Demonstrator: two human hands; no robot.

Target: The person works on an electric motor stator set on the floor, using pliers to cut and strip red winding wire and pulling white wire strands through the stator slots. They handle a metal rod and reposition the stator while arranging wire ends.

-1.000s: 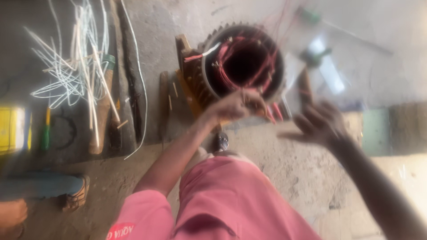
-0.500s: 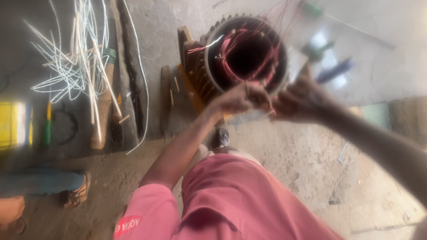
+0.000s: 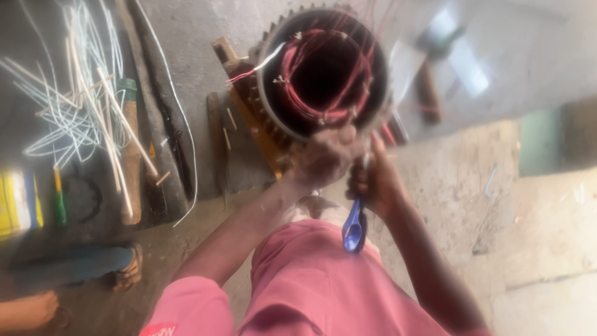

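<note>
Brace the round grey motor stator with red copper windings [image 3: 323,68] on the floor with your left hand [image 3: 323,155]; your right hand [image 3: 373,180], clasping the blue-handled tool [image 3: 354,227], should press gently at its near rim.

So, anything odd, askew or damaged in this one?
Mostly the loose white sleeving strips, strewn in a tangle on the concrete floor at left. One white-sleeved lead sticks out over the rim of the round metal motor stator with red windings. No damage is visible; the picture is blurred.

Red windings [image 3: 323,74], blue tool handle [image 3: 353,229], pink trousers [image 3: 311,280]
</note>
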